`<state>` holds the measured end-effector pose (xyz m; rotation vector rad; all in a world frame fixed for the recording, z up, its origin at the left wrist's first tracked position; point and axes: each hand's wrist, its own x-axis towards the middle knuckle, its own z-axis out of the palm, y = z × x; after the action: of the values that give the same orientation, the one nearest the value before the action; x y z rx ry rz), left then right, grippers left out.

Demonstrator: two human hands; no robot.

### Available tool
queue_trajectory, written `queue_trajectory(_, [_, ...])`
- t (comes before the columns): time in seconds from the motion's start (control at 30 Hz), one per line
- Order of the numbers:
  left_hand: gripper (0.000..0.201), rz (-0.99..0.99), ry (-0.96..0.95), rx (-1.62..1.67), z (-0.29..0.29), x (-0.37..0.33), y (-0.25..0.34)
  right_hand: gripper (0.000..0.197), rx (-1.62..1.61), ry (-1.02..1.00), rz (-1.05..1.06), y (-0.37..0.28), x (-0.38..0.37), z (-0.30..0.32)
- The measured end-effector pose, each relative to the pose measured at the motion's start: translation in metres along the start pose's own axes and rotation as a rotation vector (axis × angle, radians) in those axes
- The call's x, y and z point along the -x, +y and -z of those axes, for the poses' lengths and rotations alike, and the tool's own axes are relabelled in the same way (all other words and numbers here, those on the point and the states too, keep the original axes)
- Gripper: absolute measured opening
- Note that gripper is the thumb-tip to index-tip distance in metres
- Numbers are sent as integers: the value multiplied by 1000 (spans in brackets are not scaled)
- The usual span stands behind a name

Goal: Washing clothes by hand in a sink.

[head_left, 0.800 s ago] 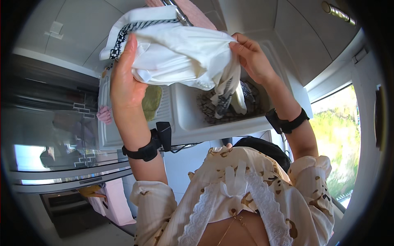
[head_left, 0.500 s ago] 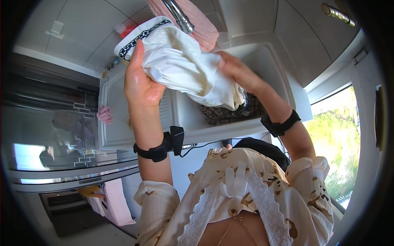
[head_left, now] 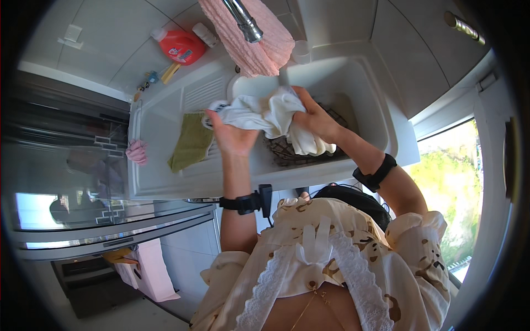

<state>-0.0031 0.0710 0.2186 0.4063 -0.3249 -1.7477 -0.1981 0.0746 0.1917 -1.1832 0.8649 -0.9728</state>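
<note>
Bunched over the sink (head_left: 381,99), a white cloth garment (head_left: 270,113) stretches between my two hands. My left hand (head_left: 236,137), palm turned up, holds its left end, where a dark patterned trim shows by the thumb; the fingers lie behind the fabric. At the other end, my right hand (head_left: 316,120) grips the cloth from above, its fingers partly hidden. Loose folds hang below the right hand into the basin. Under them lies a brown-and-dark patterned fabric (head_left: 284,157), partly covered by the garment.
An olive cloth (head_left: 189,144) lies on the ribbed washboard (head_left: 205,91). Overhead are a chrome faucet (head_left: 249,28) and a pink towel (head_left: 270,55). A red detergent bottle (head_left: 182,48) and a scrub brush (head_left: 171,73) stand behind. A pink scrunchie (head_left: 137,152) hangs at the left edge.
Both hands have brought the garment down toward the basin, the left hand also moving right. The garment is more bunched, and the olive cloth and red bottle now show fully.
</note>
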Motion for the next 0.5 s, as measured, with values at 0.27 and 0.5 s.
queue_trajectory(0.27, [41, 237, 52, 88, 12, -3, -57, 31, 748, 294, 529, -6, 8, -64])
queue_trajectory(0.5, [33, 46, 229, -15, 44, -17, -69, 22, 846, 222, 458, 2, -21, -62])
